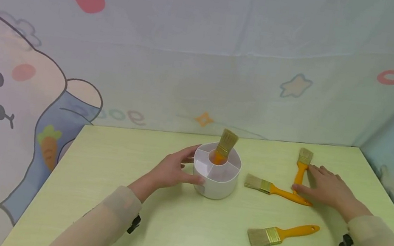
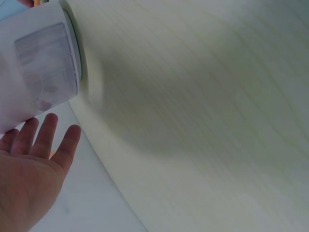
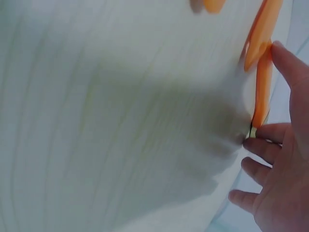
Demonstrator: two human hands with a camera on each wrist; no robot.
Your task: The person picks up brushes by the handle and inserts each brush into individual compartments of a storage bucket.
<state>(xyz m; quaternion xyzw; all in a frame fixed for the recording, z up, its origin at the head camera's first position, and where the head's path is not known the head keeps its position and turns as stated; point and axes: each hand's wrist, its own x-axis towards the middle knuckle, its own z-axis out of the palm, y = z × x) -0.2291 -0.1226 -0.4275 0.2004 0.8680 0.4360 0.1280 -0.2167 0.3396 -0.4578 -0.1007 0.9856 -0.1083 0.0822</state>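
The left hand (image 1: pixel 170 171) rests relaxed against the white holder (image 1: pixel 215 175) on the desk (image 1: pixel 179 232), while the right hand (image 1: pixel 326 187), fingers spread and gripping nothing, touches the far brush (image 1: pixel 302 167), whose handle runs away from the person.

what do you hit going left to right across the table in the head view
left hand → white round holder with a brush standing in it → brush lying flat, bristles pointing left → right hand
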